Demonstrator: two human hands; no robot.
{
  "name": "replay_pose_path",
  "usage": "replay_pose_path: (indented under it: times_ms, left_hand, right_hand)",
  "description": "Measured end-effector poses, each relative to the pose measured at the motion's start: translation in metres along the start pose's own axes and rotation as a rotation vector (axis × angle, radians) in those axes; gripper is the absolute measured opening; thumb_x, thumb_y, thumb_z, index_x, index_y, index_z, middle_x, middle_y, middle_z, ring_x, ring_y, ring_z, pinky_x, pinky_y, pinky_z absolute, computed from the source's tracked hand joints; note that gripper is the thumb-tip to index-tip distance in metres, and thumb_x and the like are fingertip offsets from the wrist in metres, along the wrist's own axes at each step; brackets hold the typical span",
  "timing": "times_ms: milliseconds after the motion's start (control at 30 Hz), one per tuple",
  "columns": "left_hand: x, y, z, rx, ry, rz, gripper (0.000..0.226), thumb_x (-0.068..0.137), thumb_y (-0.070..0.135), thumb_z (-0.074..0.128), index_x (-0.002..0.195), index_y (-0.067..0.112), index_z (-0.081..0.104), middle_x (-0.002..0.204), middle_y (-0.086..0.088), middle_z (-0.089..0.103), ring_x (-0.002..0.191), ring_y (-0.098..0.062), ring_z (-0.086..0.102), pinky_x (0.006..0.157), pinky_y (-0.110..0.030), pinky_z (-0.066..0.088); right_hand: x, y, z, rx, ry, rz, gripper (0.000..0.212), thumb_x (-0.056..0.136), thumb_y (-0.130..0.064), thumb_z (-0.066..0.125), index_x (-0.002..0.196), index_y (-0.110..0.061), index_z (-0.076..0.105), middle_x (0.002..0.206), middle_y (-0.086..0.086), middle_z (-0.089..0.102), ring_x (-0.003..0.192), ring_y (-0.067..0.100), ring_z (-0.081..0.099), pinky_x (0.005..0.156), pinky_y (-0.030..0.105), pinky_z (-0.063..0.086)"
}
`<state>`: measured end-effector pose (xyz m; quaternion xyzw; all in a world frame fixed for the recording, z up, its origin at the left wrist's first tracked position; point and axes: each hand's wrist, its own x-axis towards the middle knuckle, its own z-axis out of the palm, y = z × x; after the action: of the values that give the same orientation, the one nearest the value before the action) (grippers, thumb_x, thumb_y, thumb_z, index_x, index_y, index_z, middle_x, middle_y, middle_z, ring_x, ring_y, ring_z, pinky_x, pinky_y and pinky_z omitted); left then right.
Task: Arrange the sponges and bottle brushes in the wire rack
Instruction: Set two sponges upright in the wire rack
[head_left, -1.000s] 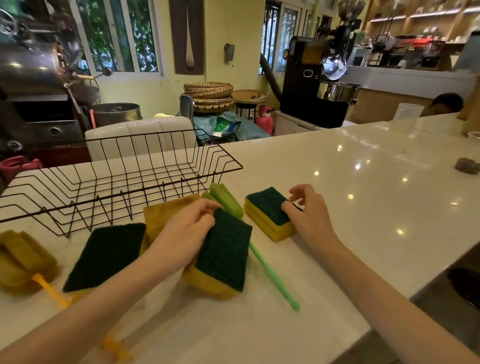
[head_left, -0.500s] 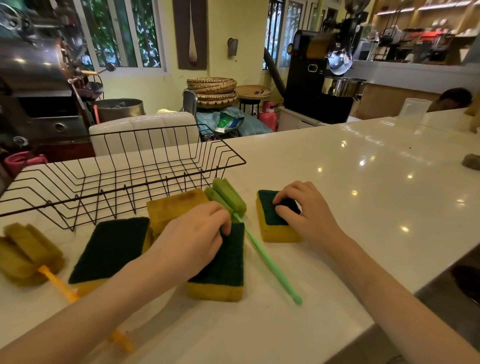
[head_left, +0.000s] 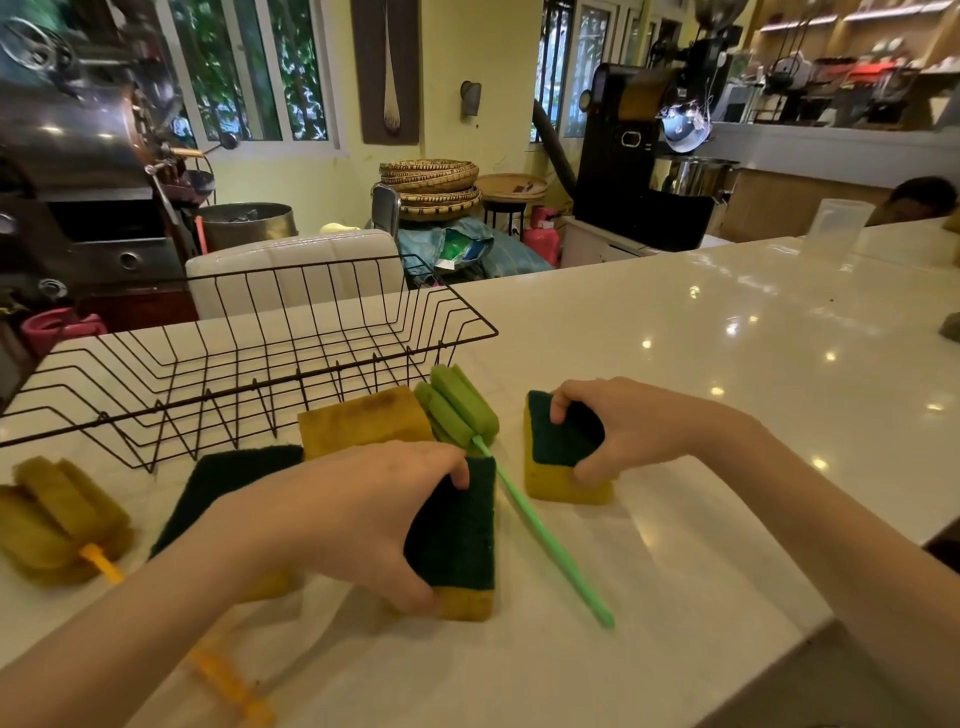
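Gripping 2 sponges, left hand (head_left: 358, 519) and right hand (head_left: 628, 428); counter edge near.

1. Wire rack (head_left: 249, 364): black, beyond the left hand (head_left: 353, 519).
2. Green-topped yellow sponge (head_left: 457, 540) gripped in that hand; another sponge (head_left: 561, 467) gripped in the right hand (head_left: 628, 426).
3. Green bottle brush (head_left: 462, 405) lies between the hands.
4. Yellow bottle brush (head_left: 57, 519) lies far left.
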<state>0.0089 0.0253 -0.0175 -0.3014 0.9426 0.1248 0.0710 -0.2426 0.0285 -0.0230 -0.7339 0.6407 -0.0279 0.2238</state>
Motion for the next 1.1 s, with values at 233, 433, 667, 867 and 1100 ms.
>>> replay_pose_path:
  times_ms: [233, 433, 667, 867, 1100]
  left_hand:
    - [0.012, -0.005, -0.015, -0.062, 0.040, 0.037, 0.070, 0.058, 0.054, 0.074, 0.116, 0.041, 0.038, 0.117, 0.019, 0.043, 0.100, -0.001, 0.038, 0.081, -0.014, 0.039]
    - [0.017, -0.018, -0.057, -0.178, 0.176, 0.086, 0.069, 0.048, 0.058, 0.075, 0.107, 0.046, 0.042, 0.120, 0.020, 0.046, 0.109, 0.012, 0.034, 0.084, -0.007, 0.033]
    - [0.023, -0.062, -0.120, -0.236, 0.343, 0.026, 0.067, 0.044, 0.055, 0.076, 0.103, 0.041, 0.047, 0.118, 0.013, 0.052, 0.112, -0.007, 0.049, 0.097, -0.024, 0.043]
    - [0.053, -0.128, -0.121, -0.224, 0.400, -0.177, 0.067, 0.058, 0.034, 0.081, 0.112, 0.024, 0.042, 0.118, 0.000, 0.048, 0.111, -0.020, 0.047, 0.095, -0.037, 0.047]
    - [0.087, -0.196, -0.086, -0.205, 0.321, -0.412, 0.068, 0.064, 0.018, 0.078, 0.120, 0.017, 0.039, 0.119, -0.006, 0.047, 0.100, -0.017, 0.044, 0.078, -0.028, 0.042]
  right_hand:
    - [0.010, -0.018, -0.023, -0.200, -0.061, 0.000, 0.049, 0.062, -0.029, 0.078, 0.103, -0.024, 0.053, 0.103, -0.001, 0.049, 0.089, 0.017, 0.048, 0.063, 0.023, 0.042]
    - [0.014, -0.032, -0.062, -0.196, 0.008, -0.082, 0.043, 0.061, -0.029, 0.080, 0.095, -0.032, 0.054, 0.111, -0.001, 0.050, 0.097, 0.018, 0.047, 0.075, 0.026, 0.044]
    - [0.038, -0.061, -0.120, -0.135, 0.143, -0.214, 0.040, 0.064, -0.026, 0.078, 0.085, -0.042, 0.048, 0.127, -0.001, 0.044, 0.113, 0.022, 0.044, 0.093, 0.037, 0.045]
    - [0.105, -0.081, -0.133, -0.127, 0.232, -0.291, 0.052, 0.065, -0.023, 0.077, 0.106, -0.034, 0.047, 0.116, -0.005, 0.040, 0.101, 0.016, 0.044, 0.066, 0.018, 0.042]
    - [0.181, -0.095, -0.108, -0.072, 0.211, -0.359, 0.052, 0.067, -0.018, 0.073, 0.108, -0.030, 0.043, 0.112, -0.003, 0.038, 0.098, 0.016, 0.044, 0.061, 0.018, 0.042]
